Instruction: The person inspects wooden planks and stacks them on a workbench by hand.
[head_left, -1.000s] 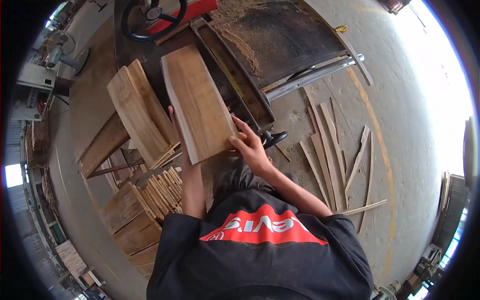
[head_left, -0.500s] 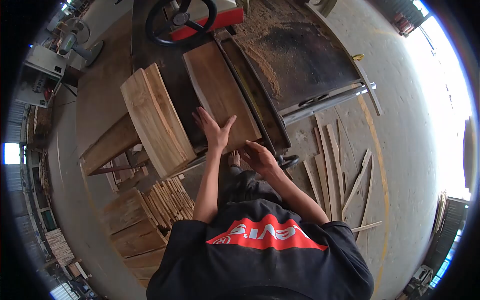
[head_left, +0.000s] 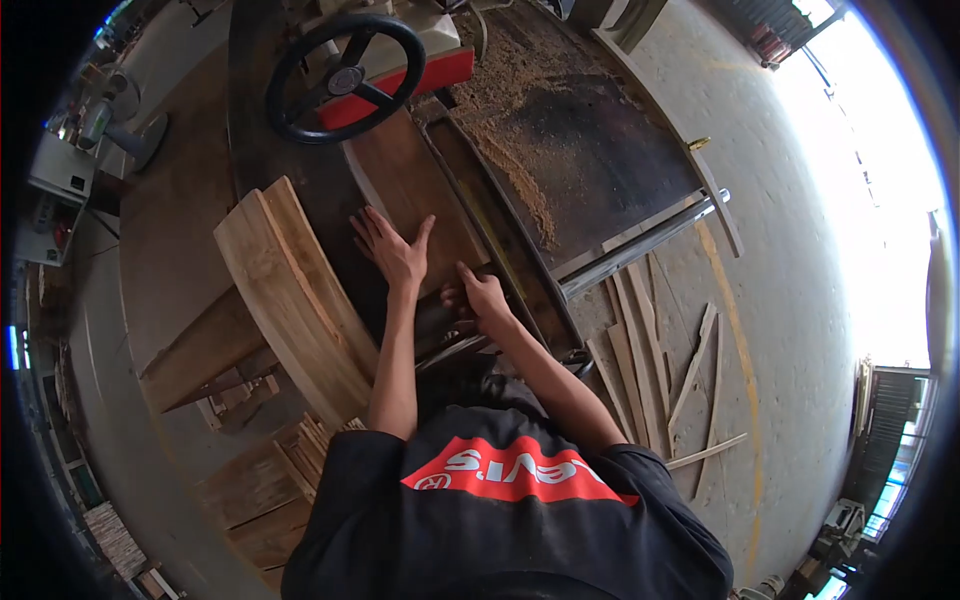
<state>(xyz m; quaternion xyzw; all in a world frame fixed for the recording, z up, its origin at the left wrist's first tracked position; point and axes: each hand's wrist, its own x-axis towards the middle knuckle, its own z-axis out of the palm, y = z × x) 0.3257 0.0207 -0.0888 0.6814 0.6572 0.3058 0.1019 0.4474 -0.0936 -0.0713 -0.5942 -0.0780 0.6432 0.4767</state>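
Note:
A brown wooden board [head_left: 415, 185] lies on the dark machine table, its far end under the machine's red-edged head [head_left: 445, 72]. My left hand [head_left: 398, 258] rests palm down on the board's left side near the close end, fingers spread and thumb apart. At the near end of the board is my right hand [head_left: 484, 300], thumb against the top edge and the other fingers curled below it. Left of my left forearm, lighter planks [head_left: 295, 290] lie stacked with their long sides side by side.
A black handwheel [head_left: 345, 78] stands above the board's far end. Along the board's right runs a metal guide rail [head_left: 500, 215]; sawdust [head_left: 520, 120] covers the table beyond. Wood strips [head_left: 640, 350] lie on the floor at right, and more boards [head_left: 255, 485] at lower left.
The board has slid away from me, farther under the machine head, with both hands following. My right hand's fingers have curled in at its near end. The whole view has shifted slightly.

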